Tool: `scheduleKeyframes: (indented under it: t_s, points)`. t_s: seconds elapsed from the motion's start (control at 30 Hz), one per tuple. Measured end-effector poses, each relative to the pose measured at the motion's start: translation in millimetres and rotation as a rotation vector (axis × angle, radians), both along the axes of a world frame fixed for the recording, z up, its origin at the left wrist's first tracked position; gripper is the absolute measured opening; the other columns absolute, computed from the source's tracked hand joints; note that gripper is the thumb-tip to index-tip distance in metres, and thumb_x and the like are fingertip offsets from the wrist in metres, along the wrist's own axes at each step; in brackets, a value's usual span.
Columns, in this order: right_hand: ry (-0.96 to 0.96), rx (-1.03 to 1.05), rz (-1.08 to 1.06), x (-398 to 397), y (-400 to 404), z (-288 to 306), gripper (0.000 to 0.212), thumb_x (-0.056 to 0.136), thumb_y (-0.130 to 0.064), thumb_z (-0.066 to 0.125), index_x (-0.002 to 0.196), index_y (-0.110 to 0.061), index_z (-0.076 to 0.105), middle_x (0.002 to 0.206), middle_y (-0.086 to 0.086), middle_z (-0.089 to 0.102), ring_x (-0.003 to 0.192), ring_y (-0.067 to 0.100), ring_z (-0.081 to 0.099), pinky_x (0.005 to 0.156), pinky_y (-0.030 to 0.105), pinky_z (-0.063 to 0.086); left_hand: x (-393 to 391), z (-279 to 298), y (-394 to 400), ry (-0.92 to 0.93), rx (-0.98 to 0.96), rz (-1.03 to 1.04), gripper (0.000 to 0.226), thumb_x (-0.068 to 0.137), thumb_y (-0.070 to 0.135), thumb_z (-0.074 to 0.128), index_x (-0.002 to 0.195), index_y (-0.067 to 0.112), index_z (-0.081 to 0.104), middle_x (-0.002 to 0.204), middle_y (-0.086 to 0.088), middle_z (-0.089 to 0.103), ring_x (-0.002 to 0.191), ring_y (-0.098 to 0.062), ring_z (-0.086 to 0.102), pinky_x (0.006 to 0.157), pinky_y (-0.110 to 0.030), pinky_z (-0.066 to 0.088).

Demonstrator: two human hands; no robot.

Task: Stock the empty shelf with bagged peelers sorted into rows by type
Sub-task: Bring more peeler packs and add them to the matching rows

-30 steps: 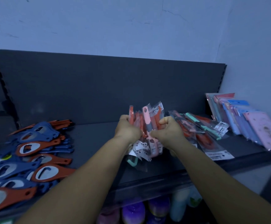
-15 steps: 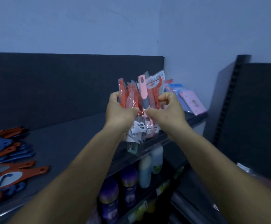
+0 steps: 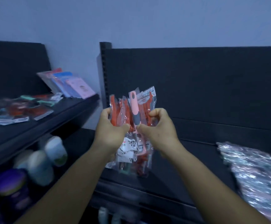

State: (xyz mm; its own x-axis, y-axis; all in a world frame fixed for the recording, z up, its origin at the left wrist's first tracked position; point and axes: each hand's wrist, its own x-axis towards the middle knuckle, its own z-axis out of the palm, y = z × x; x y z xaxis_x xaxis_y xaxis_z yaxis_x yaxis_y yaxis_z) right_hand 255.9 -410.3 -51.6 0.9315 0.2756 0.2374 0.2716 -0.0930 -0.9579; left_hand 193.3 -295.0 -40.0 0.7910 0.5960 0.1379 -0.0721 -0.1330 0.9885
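Over the bare dark metal shelf [image 3: 188, 152], keep the left hand [image 3: 111, 132] and right hand [image 3: 157, 131] closed around the upright bundle of clear-bagged orange and pink peelers [image 3: 132, 120], then separate types before laying rows.

The light was dim and bluish. A plain pale wall [image 3: 131, 21] ran behind two dark shelving units that met at a corner, where a notched upright post [image 3: 105, 65] stood. The right unit had a dark back panel [image 3: 204, 81].
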Motion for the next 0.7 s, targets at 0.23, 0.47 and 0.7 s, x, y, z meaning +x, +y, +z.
scheduleKeyframes:
  t_s: [0.23, 0.47, 0.7]
  points:
    - [0.127, -0.124, -0.113, 37.2, -149.0, -43.5, 0.038, 0.068, -0.011, 0.074, 0.082, -0.032, 0.046, 0.102, 0.003, 0.066, 0.086, 0.023, 0.069, 0.076, 0.047, 0.058, 51.1, -49.1, -141.6, 0.107, 0.014, -0.133, 0.047, 0.083, -0.003, 0.064, 0.12, 0.019, 0.045, 0.091, 0.0, 0.063, 0.071, -0.01, 0.059, 0.054, -0.018, 0.047]
    - [0.297, -0.189, -0.038, 56.8, -216.2, -84.1, 0.029, 0.084, -0.003, 0.068, 0.089, -0.021, 0.046, 0.096, 0.007, 0.067, 0.076, 0.024, 0.069, 0.071, 0.044, 0.06, 71.7, -93.1, -202.6, 0.281, -0.009, -0.154, 0.046, 0.083, -0.002, 0.062, 0.11, 0.029, 0.043, 0.093, -0.001, 0.064, 0.074, -0.013, 0.06, 0.059, -0.026, 0.05]
    - [0.336, -0.286, -0.028, 76.4, -212.9, -109.3, 0.023, 0.087, -0.004, 0.062, 0.091, -0.021, 0.048, 0.1, 0.013, 0.066, 0.085, 0.03, 0.07, 0.074, 0.046, 0.059, 98.3, -121.7, -190.2, 0.388, -0.016, -0.194, 0.046, 0.08, -0.005, 0.062, 0.113, 0.023, 0.046, 0.103, -0.006, 0.063, 0.091, -0.021, 0.063, 0.076, -0.036, 0.054]
